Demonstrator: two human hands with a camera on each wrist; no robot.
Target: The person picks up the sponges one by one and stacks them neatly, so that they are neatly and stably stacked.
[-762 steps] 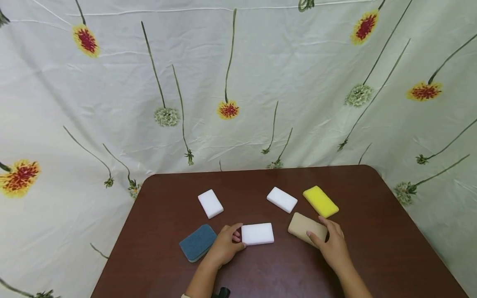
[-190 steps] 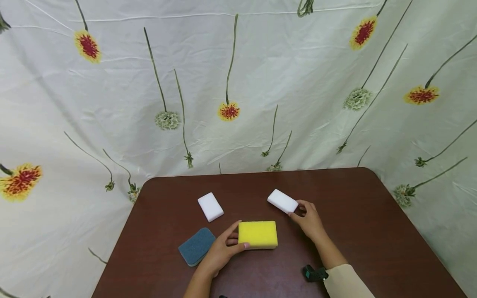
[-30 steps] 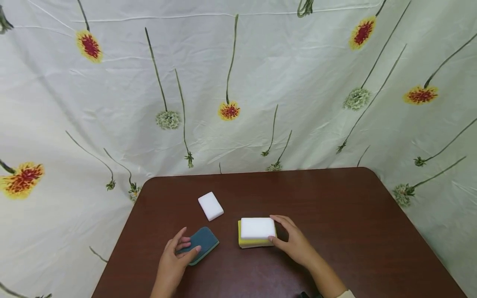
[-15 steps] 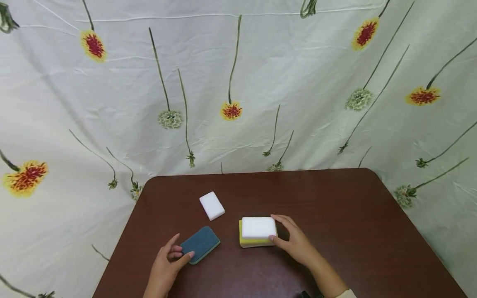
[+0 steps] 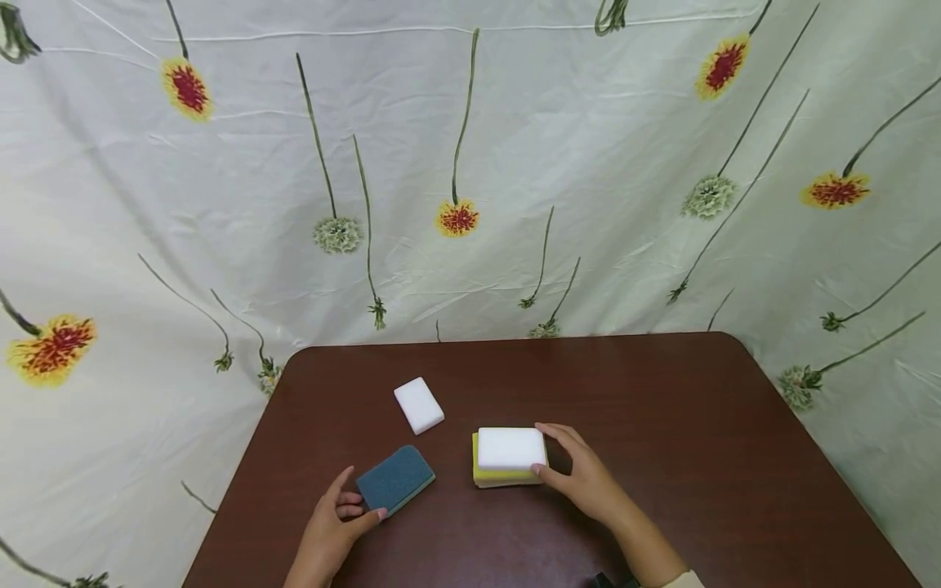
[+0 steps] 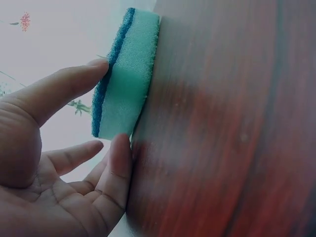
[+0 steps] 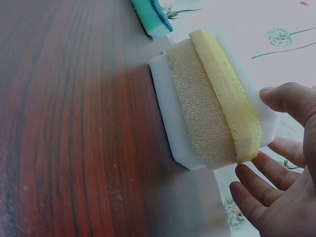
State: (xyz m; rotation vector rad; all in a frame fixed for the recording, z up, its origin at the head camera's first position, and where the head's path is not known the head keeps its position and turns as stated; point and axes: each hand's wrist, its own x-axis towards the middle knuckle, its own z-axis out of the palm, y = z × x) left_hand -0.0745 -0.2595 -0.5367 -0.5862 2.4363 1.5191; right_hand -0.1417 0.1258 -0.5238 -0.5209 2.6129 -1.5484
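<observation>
Sponge, blue on top, is pinched by the left hand; the white block atop the yellow sponge is gripped by the right hand.

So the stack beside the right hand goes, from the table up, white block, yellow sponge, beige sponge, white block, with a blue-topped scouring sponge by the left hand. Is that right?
Not quite: the two middle layers are swapped. The right wrist view shows the beige sponge lying beneath the yellow sponge. The rest of your statement stands.
</observation>
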